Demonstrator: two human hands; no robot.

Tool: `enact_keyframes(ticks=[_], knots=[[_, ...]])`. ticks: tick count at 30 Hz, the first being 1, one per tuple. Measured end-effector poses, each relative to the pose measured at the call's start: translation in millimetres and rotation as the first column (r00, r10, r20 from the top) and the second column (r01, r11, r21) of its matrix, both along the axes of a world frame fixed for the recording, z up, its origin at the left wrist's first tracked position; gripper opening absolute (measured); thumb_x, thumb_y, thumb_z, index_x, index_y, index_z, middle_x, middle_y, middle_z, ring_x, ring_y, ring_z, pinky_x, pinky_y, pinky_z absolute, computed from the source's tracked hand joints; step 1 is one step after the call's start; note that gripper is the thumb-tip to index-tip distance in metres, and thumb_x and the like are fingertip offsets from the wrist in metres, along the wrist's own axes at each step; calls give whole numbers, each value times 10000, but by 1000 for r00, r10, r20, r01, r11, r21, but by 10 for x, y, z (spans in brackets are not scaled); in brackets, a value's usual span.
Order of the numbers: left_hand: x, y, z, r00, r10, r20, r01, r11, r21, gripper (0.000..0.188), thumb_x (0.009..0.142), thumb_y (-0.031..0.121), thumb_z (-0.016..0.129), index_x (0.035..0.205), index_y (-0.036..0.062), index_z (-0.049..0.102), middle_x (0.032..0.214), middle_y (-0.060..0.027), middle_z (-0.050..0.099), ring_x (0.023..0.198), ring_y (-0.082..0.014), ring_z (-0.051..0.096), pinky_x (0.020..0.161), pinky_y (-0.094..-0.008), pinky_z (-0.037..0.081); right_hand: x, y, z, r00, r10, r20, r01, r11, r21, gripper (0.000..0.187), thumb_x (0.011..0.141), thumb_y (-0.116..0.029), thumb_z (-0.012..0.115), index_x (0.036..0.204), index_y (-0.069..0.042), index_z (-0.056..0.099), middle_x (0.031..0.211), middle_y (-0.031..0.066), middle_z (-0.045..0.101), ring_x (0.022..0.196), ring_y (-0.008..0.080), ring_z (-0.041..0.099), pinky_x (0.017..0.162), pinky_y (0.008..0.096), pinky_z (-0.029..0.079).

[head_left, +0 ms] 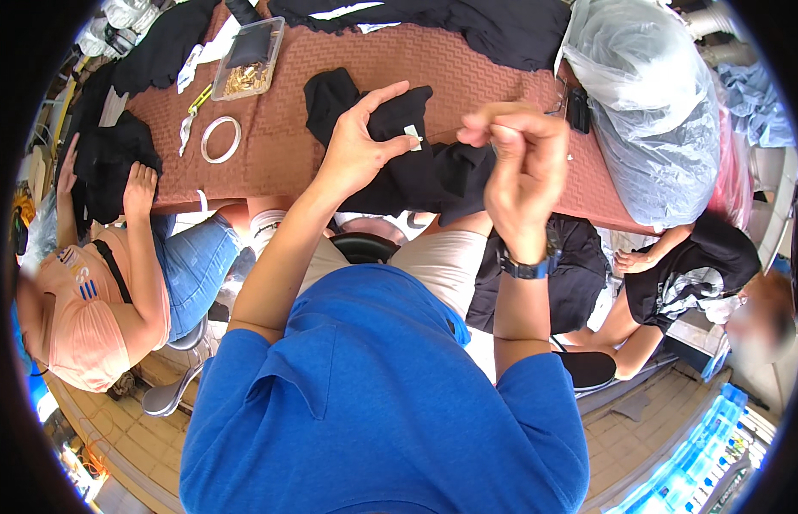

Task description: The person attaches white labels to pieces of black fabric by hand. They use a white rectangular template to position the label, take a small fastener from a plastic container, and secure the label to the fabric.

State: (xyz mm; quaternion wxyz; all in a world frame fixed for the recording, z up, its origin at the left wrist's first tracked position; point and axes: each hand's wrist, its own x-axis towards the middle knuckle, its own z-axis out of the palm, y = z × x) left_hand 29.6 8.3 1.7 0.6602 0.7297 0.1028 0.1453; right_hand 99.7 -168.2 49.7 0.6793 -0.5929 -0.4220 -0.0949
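Observation:
A black garment (450, 167) lies bunched at the table's near edge, directly before me. My left hand (358, 147) holds it, with the thumb pressed at a small white label (413, 137). The index finger stretches away from that thumb, and the other fingers are hidden behind the hand and cloth. To the right, my right hand (528, 167) is raised above the garment, apart from the label. Its thumb and forefinger are pinched together and slightly blurred; anything between them is too small to see.
A clear plastic box (250, 60) of gold-coloured pieces and a white tape roll (221, 140) lie left on the brown-covered table (279, 163). A yellow cutter (199, 99) is beside them. A large plastic-wrapped bundle (643, 111) stands right. People sit on both sides.

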Motion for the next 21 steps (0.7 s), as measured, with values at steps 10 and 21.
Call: enact_keyframes(ticks=[10, 21], knots=[[32, 26, 19, 996, 1, 88, 4, 999, -54, 701, 770, -37, 809, 1423, 20, 559, 1341, -80, 612, 1182, -133, 587, 1034, -277, 471, -135, -198, 127, 979, -45, -199, -5, 970, -242, 43, 952, 67, 628, 982, 39, 641, 909, 107, 673, 734, 126, 668, 637, 244, 525], [48, 30, -16, 988, -15, 153, 45, 980, -195, 698, 779, -1, 837, 1417, 0, 554, 1352, -108, 618, 1189, -135, 591, 1025, -292, 494, -68, -43, -283, 979, -204, -3, 183, 880, -438, 146, 859, 20, 730, 992, -24, 769, 761, 60, 559, 637, 135, 551, 587, 267, 472]])
